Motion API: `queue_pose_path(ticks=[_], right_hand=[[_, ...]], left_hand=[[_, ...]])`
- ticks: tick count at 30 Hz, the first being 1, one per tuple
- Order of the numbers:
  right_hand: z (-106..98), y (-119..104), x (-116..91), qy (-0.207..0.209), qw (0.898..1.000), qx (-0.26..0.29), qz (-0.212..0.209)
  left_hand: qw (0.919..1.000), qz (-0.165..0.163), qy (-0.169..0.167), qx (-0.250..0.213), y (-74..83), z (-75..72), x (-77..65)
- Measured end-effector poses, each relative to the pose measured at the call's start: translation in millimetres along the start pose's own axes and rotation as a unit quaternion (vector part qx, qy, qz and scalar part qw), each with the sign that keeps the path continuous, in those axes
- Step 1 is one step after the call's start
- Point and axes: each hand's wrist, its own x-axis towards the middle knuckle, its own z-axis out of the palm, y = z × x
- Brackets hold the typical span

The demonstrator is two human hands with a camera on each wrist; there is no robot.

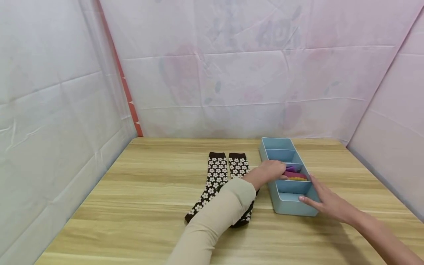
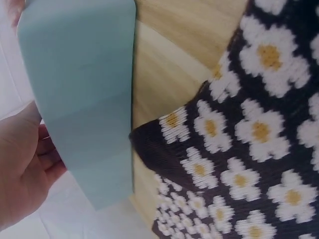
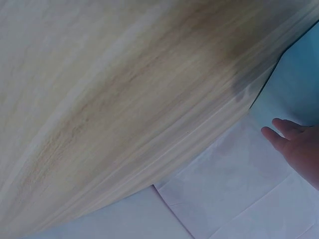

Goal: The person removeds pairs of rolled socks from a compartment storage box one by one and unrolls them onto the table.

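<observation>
A light-blue organizer box [image 1: 294, 209] with several compartments stands on the table. My left hand [image 1: 269, 170] reaches over its left wall into a compartment with folded purple, maroon and yellow fabric pieces [image 1: 296, 175]. In the left wrist view the fingers of that hand [image 2: 22, 167] bend behind the box wall [image 2: 79, 99], so their tips and any hold are hidden. My right hand [image 1: 331, 202] rests against the box's right side, its thumb over the rim of the front compartment and its fingers extended along the outside. Left of the box lies a pair of dark-brown flower-patterned socks [image 1: 216, 175].
My left forearm, in a beige sleeve [image 1: 215, 221], crosses over part of the socks. The wood-grain table [image 1: 139, 198] extends left and in front. White cloth walls [image 1: 232, 81] enclose the back and both sides.
</observation>
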Motion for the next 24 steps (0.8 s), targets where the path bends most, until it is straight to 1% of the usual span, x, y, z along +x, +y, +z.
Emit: queue_pose_path(ticks=[3,6,9,11,13,15,17,21,24], right_hand=[[1,0,0,0.002,1.0,0.005,-0.002],[2,-1,0,0.003,1.0,0.006,-0.002],[2,-2,-2,0.006,1.0,0.001,-0.001],[3,-4,-2,0.007,1.0,-0.005,0.001],[4,-6,-2,0.007,1.0,-0.012,0.003],[5,-7,-2,0.007,1.0,-0.02,0.003],[6,-8,-2,0.008,1.0,-0.028,0.004],[5,-8,-4,0.012,0.999,-0.039,0.005],[4,-7,-6,0.014,0.999,-0.041,0.006]], left_hand=[[0.9997,0.014,-0.01,0.015,0.0,-1.1,1.7],[0.9988,0.017,-0.041,0.022,1.7,-5.8,4.0],[0.9965,0.002,-0.083,0.005,3.6,-11.6,6.7],[0.9933,-0.012,-0.114,-0.018,3.7,-14.3,7.9],[0.9898,-0.023,-0.136,-0.034,2.9,-16.0,8.6],[0.9876,-0.023,-0.15,-0.039,1.5,-16.7,8.5],[0.9872,-0.015,-0.155,-0.037,0.0,-16.5,8.3],[0.9908,0.022,-0.134,0.001,-2.3,-14.9,7.8],[0.9916,0.044,-0.117,0.033,-2.4,-14.2,8.4]])
